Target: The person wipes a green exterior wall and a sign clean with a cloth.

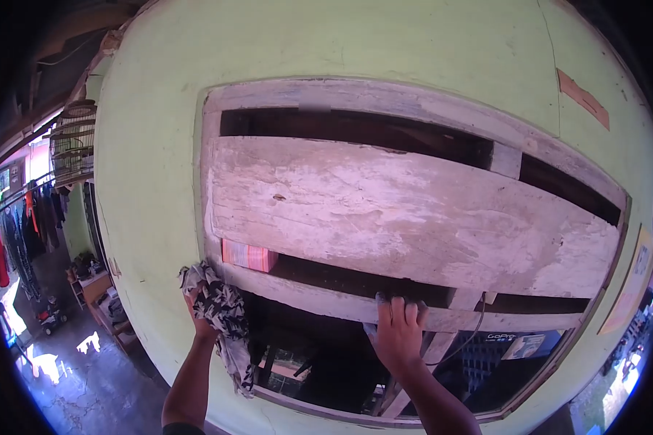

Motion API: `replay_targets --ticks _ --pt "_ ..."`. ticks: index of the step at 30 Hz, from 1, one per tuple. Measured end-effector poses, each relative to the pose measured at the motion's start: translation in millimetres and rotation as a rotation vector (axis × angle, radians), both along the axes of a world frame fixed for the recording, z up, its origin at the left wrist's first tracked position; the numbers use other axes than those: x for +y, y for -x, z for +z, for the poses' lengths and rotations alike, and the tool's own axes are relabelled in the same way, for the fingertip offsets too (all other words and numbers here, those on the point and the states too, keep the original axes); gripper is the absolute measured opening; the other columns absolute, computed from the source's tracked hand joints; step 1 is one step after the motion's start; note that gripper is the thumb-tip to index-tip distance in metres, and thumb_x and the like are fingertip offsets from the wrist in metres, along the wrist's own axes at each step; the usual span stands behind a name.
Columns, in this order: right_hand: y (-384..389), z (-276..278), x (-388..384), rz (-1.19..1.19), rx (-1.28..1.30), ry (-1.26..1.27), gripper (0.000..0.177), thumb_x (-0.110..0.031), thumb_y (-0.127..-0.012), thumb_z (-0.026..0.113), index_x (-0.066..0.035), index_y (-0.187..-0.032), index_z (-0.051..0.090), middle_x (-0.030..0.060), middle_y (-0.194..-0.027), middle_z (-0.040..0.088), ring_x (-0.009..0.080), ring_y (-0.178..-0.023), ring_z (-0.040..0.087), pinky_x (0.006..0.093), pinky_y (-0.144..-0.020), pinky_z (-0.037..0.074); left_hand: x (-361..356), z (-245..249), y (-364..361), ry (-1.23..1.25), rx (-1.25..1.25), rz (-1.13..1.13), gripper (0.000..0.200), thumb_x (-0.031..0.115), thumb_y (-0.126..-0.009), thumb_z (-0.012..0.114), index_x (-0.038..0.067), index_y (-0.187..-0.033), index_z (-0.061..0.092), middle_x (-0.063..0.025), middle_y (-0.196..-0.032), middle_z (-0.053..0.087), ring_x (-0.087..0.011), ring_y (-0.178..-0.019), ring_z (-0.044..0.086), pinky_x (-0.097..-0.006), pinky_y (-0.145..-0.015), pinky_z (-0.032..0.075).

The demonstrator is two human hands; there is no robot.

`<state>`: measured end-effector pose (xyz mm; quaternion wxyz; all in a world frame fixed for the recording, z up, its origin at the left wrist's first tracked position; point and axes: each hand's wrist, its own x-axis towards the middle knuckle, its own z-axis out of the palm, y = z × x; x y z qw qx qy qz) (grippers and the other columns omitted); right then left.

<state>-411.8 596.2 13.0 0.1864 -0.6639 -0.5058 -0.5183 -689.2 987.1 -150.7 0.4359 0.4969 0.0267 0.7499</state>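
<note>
A crumpled grey and black patterned cloth (223,304) is bunched against the lower left corner of a wooden window frame (209,174), its end hanging down. My left hand (198,308) is closed on this cloth, and the fabric covers most of its fingers. Further right, my right hand (400,330) hooks its fingers over the lower wooden rail (326,301) of the frame. Above that rail runs a wide, worn whitish board (399,203) with dark slots over and under it. A pink striped block (248,256) sits in the lower slot's left end.
Pale green wall (145,181) surrounds the frame. Dark glass panes (500,362) lie below the rail, and a thin cable (471,337) hangs near my right hand. At the left are a birdcage (74,141), hanging clothes (25,225) and a wooden shelf (94,286).
</note>
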Motion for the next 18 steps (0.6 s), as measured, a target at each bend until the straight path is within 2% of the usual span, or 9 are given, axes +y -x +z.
replay_targets --ticks 1,4,5,7,9,14,18 --pt "0.8 2.3 -0.7 -0.004 0.012 0.019 0.069 -0.031 -0.069 0.086 -0.007 -0.13 0.063 0.0125 -0.115 0.054 0.0334 -0.102 0.053 0.0591 -0.105 0.04 -19.5 13.0 -2.9 0.002 0.096 0.101 0.041 0.022 -0.103 0.058 0.007 -0.139 0.049 -0.007 -0.132 0.051 -0.021 -0.124 0.054 -0.0387 -0.109 0.047" --pt "-5.4 -0.1 1.6 -0.017 -0.018 -0.005 0.066 -0.034 -0.07 0.085 -0.008 -0.127 0.065 0.0108 -0.112 0.056 0.0316 -0.102 0.053 0.0573 -0.102 0.041 -29.3 34.5 3.9 -0.009 -0.06 -0.06 0.045 0.021 -0.105 0.054 0.009 -0.147 0.042 -0.0074 -0.14 0.052 -0.0204 -0.131 0.051 -0.0376 -0.115 0.041" --pt "-6.2 -1.4 1.5 -0.007 -0.016 -0.002 0.065 -0.036 -0.07 0.084 -0.009 -0.126 0.065 0.0102 -0.112 0.056 0.031 -0.102 0.053 0.0559 -0.1 0.042 -31.8 41.1 6.1 0.005 -0.066 -0.008 0.049 0.023 -0.107 0.051 0.01 -0.152 0.037 -0.0075 -0.145 0.05 -0.0202 -0.134 0.05 -0.039 -0.116 0.041" --pt "-4.7 -0.6 -1.6 -0.005 0.0 0.022 0.063 -0.039 -0.072 0.083 -0.011 -0.126 0.066 0.0088 -0.111 0.057 0.03 -0.103 0.054 0.0523 -0.094 0.042 9.1 50.6 22.3 -0.097 -0.051 0.109 0.051 0.027 -0.108 0.049 0.009 -0.154 0.037 -0.0085 -0.146 0.051 -0.0222 -0.132 0.053 -0.0393 -0.116 0.041" --pt "-4.3 -0.4 -1.2 -0.024 0.008 0.017 0.063 -0.039 -0.072 0.083 -0.011 -0.126 0.066 0.0088 -0.111 0.057 0.0302 -0.104 0.054 0.052 -0.094 0.042 35.3 73.7 32.6 -0.164 -0.041 0.187 0.053 0.029 -0.107 0.05 0.008 -0.154 0.037 -0.0092 -0.146 0.052 -0.0236 -0.131 0.054 -0.0395 -0.116 0.042" --pt "4.9 2.4 -1.5 -0.033 0.106 0.025 0.063 -0.038 -0.072 0.083 -0.012 -0.127 0.065 0.0094 -0.11 0.059 0.0319 -0.107 0.056 0.0514 -0.095 0.043 13.1 219.6 9.1 -0.214 -0.005 0.106 0.057 0.026 -0.101 0.057 0.006 -0.151 0.041 -0.0105 -0.144 0.055 -0.0257 -0.128 0.057 -0.0401 -0.114 0.043" --pt "8.3 2.8 -5.1 -0.047 0.152 0.067 0.063 -0.036 -0.073 0.083 -0.011 -0.128 0.065 0.0097 -0.111 0.059 0.0322 -0.108 0.056 0.0511 -0.095 0.043 -37.2 351.4 -29.6 -0.349 0.0 0.071 0.06 0.025 -0.096 0.063 0.005 -0.149 0.044 -0.0115 -0.141 0.058 -0.0273 -0.126 0.058 -0.0406 -0.113 0.044"
